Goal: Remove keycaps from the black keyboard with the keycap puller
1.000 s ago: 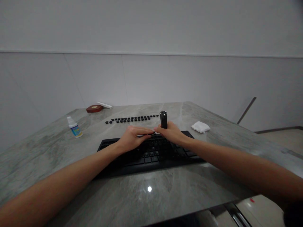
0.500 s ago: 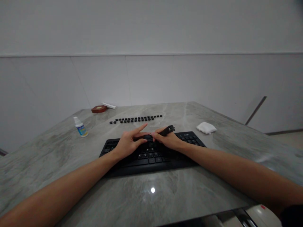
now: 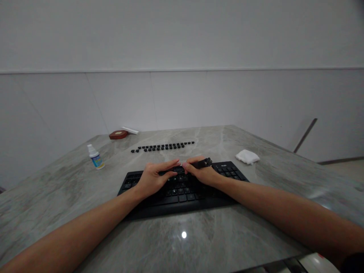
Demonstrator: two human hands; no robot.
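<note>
Toward six o'clock from centre, the keyboard [image 3: 182,198] is lying flat | right hand [image 3: 201,172] is gripping a dark tool [image 3: 203,163], tipping from twelve toward three o'clock | left hand [image 3: 155,176] is lowering its forefinger, thumb parted, contact unclear | I'm judging this re-angling

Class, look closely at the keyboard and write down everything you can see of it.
The keyboard is long and black, seemingly plastic, with a plain strip along its near edge. It lies on the grey marbled table, its long side towards the person. Some middle key positions look bare, without caps. A pale marking near the far right corner is too small to read. The left hand and right hand cover parts of it; exact contact is unclear.
</note>
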